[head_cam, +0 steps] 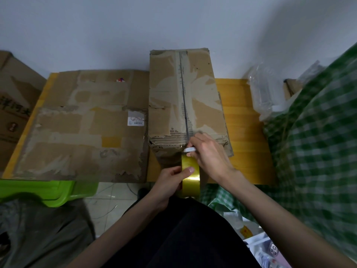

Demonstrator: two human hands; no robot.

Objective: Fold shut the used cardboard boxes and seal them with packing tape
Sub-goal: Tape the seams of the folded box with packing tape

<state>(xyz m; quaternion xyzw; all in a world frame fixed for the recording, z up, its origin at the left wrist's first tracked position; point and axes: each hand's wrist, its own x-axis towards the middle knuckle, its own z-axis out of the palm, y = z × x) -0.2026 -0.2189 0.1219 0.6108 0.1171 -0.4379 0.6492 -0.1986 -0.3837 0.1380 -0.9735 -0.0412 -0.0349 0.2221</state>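
Observation:
A worn cardboard box (pixel 201 97) stands on the yellow table (pixel 243 132), its top flaps folded shut along a centre seam. A strip of tape runs down the near end of that seam to the yellowish tape roll (pixel 190 180) at the table's front edge. My left hand (pixel 170 182) grips the roll, thumb on its outer face. My right hand (pixel 208 151) holds a small white cutter (pixel 189 149) against the tape at the box's near top edge. A second, flatter cardboard box (pixel 83 124) lies to the left, flaps shut, with a white label.
A further printed cardboard box (pixel 13 105) stands at the far left. Green plastic stool (pixel 48 192) sits below the table's front left. Clear plastic packaging (pixel 264 93) and a green checked cloth (pixel 318 132) fill the right. A phone (pixel 274 250) lies at the lower right.

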